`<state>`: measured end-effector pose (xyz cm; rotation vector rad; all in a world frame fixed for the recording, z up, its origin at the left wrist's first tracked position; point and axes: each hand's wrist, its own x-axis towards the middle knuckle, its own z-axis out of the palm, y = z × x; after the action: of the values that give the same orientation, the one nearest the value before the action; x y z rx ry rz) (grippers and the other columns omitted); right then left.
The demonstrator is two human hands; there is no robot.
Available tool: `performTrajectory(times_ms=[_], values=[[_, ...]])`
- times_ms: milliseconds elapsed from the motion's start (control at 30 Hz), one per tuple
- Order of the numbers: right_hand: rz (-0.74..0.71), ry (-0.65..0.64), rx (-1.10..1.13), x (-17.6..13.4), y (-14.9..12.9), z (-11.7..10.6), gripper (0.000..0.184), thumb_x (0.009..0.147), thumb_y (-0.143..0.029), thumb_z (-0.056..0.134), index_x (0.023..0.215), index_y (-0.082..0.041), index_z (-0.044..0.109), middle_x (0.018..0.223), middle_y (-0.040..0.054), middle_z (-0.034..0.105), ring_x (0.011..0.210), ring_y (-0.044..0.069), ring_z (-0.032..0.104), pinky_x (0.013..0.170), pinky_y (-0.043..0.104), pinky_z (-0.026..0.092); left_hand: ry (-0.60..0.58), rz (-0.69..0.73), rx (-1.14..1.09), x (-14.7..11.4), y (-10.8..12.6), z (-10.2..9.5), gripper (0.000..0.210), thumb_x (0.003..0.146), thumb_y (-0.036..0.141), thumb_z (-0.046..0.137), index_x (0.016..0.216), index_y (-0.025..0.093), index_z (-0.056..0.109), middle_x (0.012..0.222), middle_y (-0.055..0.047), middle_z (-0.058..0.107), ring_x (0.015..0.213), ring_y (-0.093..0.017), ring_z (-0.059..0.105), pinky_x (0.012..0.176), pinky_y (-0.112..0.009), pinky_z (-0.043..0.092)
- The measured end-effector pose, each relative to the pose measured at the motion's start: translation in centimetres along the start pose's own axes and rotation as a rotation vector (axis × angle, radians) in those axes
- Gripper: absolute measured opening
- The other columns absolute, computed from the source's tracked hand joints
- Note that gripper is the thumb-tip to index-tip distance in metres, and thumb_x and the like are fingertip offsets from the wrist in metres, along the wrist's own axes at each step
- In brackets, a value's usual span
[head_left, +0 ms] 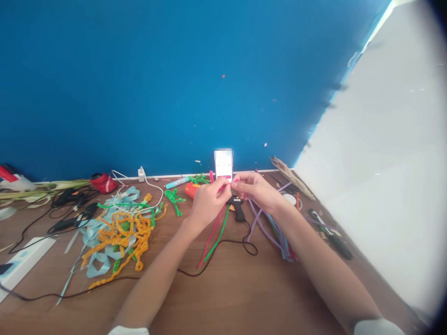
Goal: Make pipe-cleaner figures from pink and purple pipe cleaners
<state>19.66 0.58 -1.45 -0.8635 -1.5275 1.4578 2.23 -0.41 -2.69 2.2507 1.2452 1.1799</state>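
My left hand [208, 200] is closed in a pinch on a pink pipe cleaner [211, 176], whose fuzzy end sticks up above the knuckles. Close beside it, fingertips nearly touching, my right hand [256, 190] pinches a bit of the same pink colour; the fingers hide most of it. Below the hands a red pipe cleaner [211, 238] and a green pipe cleaner [217, 239] lie side by side on the table. A black-handled glue gun [239, 210] rests just behind them. Right behind my hands a lit phone [223, 163] leans on the wall.
Orange pipe cleaners [120, 235] lie tangled with light blue ribbon [99, 265] at left. Purple strips [265, 223] spread under my right forearm. A black cord [195, 274] crosses the table [223, 302]. A white power strip [30, 263] sits far left, a marker [319, 221] right.
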Motion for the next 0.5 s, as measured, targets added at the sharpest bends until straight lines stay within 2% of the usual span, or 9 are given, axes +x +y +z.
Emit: performTrajectory(times_ms=[100,167,233,267,300,367,433,500], values=[[-0.328,0.059,-0.517,-0.3,0.0,0.0,0.017,0.091,-0.030,0.056,0.076,-0.020,0.057,0.068,0.0007,0.054,0.065,0.015,0.046,0.060,0.030,0.033,-0.066,-0.303,-0.439,0.2,0.6,0.1,0.020,0.087,0.029,0.050,0.070,0.019,0.047,0.055,0.006,0.038,0.046,-0.007,0.030,0.046,-0.022,0.022],[-0.572,0.052,-0.919,-0.4,0.2,0.0,0.020,0.093,-0.018,0.047,0.076,-0.020,0.057,0.073,0.0040,0.057,0.073,0.018,0.047,0.066,0.033,0.033,-0.159,-0.508,-0.685,0.4,0.5,-0.1,0.023,0.085,0.033,0.051,0.068,0.021,0.041,0.052,0.009,0.025,0.043,-0.006,0.018,0.041,-0.022,0.014],[-0.708,0.034,-1.191,-0.5,0.3,0.0,0.025,0.094,-0.012,0.042,0.077,-0.021,0.058,0.074,0.0057,0.058,0.077,0.020,0.047,0.069,0.036,0.032,-0.258,-0.616,-0.859,0.5,0.2,-0.5,0.028,0.084,0.037,0.053,0.067,0.022,0.038,0.054,0.010,0.017,0.042,-0.006,0.011,0.040,-0.022,0.010],[-0.731,0.044,-1.248,-0.5,0.4,0.0,0.027,0.096,-0.012,0.041,0.078,-0.021,0.059,0.074,0.0060,0.058,0.077,0.021,0.047,0.069,0.036,0.032,-0.283,-0.627,-0.904,0.6,0.1,-0.7,0.029,0.084,0.039,0.054,0.067,0.022,0.038,0.055,0.010,0.017,0.042,-0.006,0.010,0.040,-0.022,0.009],[-0.733,0.069,-1.252,-0.4,0.5,-0.1,0.027,0.097,-0.014,0.040,0.080,-0.021,0.060,0.075,0.0063,0.059,0.077,0.021,0.048,0.069,0.036,0.033,-0.287,-0.619,-0.914,0.7,0.0,-0.8,0.029,0.084,0.039,0.055,0.068,0.022,0.039,0.055,0.010,0.018,0.042,-0.005,0.011,0.040,-0.022,0.008],[-0.681,0.122,-1.124,-0.2,0.7,-0.2,0.024,0.100,-0.021,0.043,0.085,-0.021,0.062,0.078,0.0056,0.062,0.077,0.020,0.050,0.069,0.034,0.035,-0.246,-0.564,-0.834,0.8,0.0,-0.9,0.024,0.086,0.038,0.054,0.072,0.021,0.045,0.054,0.010,0.022,0.042,-0.006,0.014,0.041,-0.022,0.010],[-0.565,0.155,-0.875,0.1,0.7,-0.1,0.024,0.100,-0.032,0.047,0.086,-0.021,0.064,0.076,0.0033,0.062,0.072,0.017,0.052,0.067,0.032,0.037,-0.162,-0.440,-0.669,0.7,0.2,-0.8,0.022,0.089,0.037,0.052,0.076,0.020,0.051,0.054,0.008,0.031,0.044,-0.007,0.023,0.043,-0.022,0.017],[-0.389,0.148,-0.573,0.3,0.8,0.0,0.033,0.100,-0.041,0.047,0.081,-0.020,0.063,0.070,0.0010,0.060,0.065,0.014,0.051,0.062,0.029,0.037,-0.065,-0.279,-0.469,0.6,0.3,-0.6,0.023,0.092,0.036,0.051,0.078,0.018,0.055,0.059,0.005,0.044,0.050,-0.008,0.035,0.049,-0.022,0.027]])
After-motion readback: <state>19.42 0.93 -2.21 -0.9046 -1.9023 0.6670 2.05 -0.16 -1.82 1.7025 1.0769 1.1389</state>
